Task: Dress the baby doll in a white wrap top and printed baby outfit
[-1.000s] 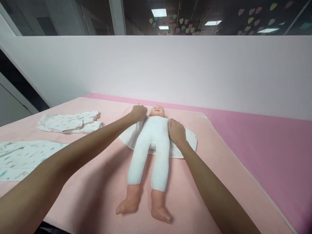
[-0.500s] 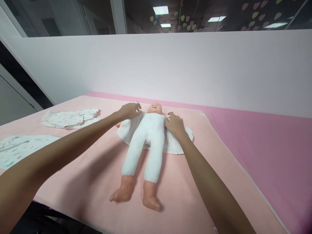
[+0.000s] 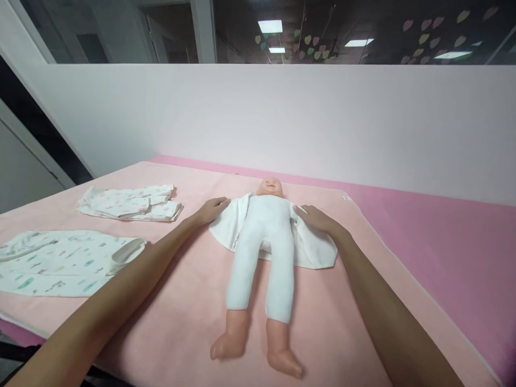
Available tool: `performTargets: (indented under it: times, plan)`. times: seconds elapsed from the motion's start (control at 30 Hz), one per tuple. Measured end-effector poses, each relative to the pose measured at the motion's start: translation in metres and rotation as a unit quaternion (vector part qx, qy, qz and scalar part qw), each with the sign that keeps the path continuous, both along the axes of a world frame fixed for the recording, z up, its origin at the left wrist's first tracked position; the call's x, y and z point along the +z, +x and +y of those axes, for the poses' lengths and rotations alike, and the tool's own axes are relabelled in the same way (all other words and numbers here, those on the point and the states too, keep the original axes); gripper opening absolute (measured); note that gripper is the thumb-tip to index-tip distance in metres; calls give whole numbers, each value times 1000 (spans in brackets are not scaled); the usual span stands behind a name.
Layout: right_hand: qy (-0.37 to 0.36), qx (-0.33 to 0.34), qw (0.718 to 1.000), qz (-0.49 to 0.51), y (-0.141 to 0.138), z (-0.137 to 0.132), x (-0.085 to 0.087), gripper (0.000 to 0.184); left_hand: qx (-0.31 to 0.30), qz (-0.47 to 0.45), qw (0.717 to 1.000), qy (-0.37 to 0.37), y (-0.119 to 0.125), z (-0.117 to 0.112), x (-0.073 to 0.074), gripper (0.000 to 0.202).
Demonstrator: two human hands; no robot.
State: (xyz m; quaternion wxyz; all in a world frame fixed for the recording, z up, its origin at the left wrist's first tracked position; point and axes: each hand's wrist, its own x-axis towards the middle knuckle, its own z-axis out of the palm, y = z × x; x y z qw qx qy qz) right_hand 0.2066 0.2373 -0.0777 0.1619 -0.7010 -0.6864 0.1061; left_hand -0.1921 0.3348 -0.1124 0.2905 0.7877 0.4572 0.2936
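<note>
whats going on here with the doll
A person has both hands at a baby doll lying on its back on a pink towel. A white garment is spread open under the doll. The left hand lies flat at one flap and the right hand rests on the other. Folded clothes and a patterned sleepsuit lie off to the left.

Pink bed (image 3: 443,242) carries peach blanket (image 3: 181,328) bearing doll (image 3: 266,236) and printed garments (image 3: 131,203).

White partition wall (image 3: 282,118); dark window (image 3: 363,32) above; ceiling lights (image 3: 270,26) lit.
</note>
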Motion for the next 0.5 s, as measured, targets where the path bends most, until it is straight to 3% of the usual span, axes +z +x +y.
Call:
performTargets:
  times: [0.2, 0.4, 0.5]
  plan:
    - [10, -5, 1000, 27, -13, -5, -7, 62, -36, -71, 997, -15, -6, 1, -2, 54]
    - [23, -30, 999, 19, -17, -9, -11, 59, 37, -129, 991, 16, -5, 2, -4, 45]
    - [26, -28, 999, 8, -17, -8, -12, 59, 63, -105, 992, -16, -5, 4, -5, 42]
